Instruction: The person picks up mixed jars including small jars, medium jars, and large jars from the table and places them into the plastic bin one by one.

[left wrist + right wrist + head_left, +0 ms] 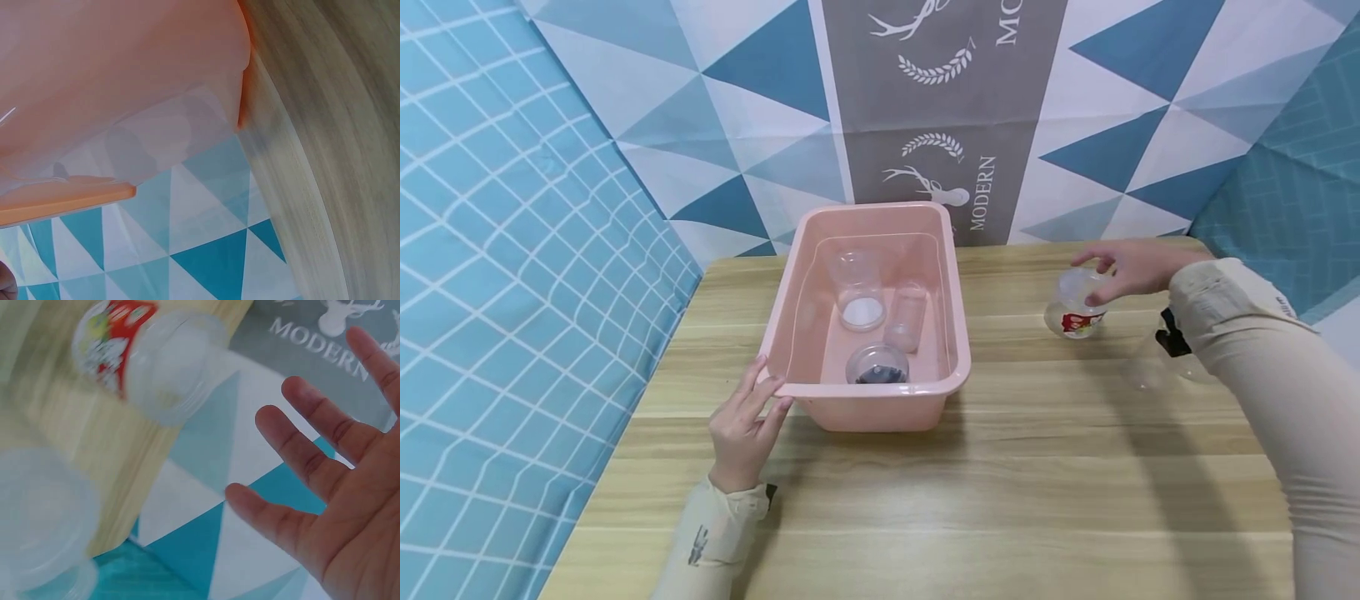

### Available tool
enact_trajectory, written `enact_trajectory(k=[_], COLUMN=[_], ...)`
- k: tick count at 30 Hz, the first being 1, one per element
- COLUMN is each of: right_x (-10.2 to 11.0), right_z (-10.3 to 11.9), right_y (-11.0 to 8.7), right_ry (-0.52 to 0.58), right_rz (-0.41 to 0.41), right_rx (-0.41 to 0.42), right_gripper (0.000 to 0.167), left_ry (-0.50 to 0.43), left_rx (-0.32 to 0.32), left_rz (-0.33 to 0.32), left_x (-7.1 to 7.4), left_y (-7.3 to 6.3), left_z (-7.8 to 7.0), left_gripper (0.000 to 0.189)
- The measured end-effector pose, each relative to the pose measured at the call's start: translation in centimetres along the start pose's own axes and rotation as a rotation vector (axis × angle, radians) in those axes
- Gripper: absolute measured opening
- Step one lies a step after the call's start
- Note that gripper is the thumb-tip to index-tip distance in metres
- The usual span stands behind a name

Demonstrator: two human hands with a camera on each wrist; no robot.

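Observation:
A pink plastic basin (880, 408) stands on the wooden table. My left hand (745, 429) touches its near left corner, fingers extended along the rim; the left wrist view shows mostly the basin's wall (125, 56). Over a clear plastic jar with a red label (1078, 323) hovers my right hand (1138, 265), fingers spread and slightly bent. In the right wrist view, a gap separates that palm (362, 512) from the labelled jar (172, 369). Inside the basin lie a clear container with a white end (862, 312), a clear cylindrical container (906, 317) and a round clear container with something dark (878, 367).
Another clear container (1146, 371) lies near the right forearm, partly covered by it. A blurred clear container (47, 519) shows low in the right wrist view. Behind the table (1000, 500) hangs a patterned backdrop (925, 108); a blue grid sheet (512, 275) borders the left side.

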State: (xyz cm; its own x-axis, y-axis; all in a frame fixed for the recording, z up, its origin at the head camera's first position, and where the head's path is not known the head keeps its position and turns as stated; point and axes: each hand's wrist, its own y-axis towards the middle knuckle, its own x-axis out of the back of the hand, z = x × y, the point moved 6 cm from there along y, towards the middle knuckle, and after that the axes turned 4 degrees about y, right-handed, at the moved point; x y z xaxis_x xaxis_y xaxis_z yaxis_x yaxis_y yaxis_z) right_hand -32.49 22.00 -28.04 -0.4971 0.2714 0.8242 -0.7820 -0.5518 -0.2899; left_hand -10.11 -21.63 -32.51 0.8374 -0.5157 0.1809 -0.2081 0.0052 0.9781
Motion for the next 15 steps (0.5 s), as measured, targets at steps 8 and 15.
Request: enact_trajectory(k=[8, 15], right_x=[-0.2, -0.1], right_z=[-3.4, -5.5], right_y=[-2.1, -3.5], right_ry=[0.01, 0.075], right_rz=[-0.055, -0.081], right_rx=[-0.035, -0.033], right_gripper=[0.065, 0.065], left_ry=[-0.002, -0.003], left_rx=[0.017, 0.027], left_rz=[0.001, -0.014], left_x=[0.2, 0.2], left_y=[0.1, 0.1], left_z=[0.1, 0.2], left_gripper=[0.048, 0.049])
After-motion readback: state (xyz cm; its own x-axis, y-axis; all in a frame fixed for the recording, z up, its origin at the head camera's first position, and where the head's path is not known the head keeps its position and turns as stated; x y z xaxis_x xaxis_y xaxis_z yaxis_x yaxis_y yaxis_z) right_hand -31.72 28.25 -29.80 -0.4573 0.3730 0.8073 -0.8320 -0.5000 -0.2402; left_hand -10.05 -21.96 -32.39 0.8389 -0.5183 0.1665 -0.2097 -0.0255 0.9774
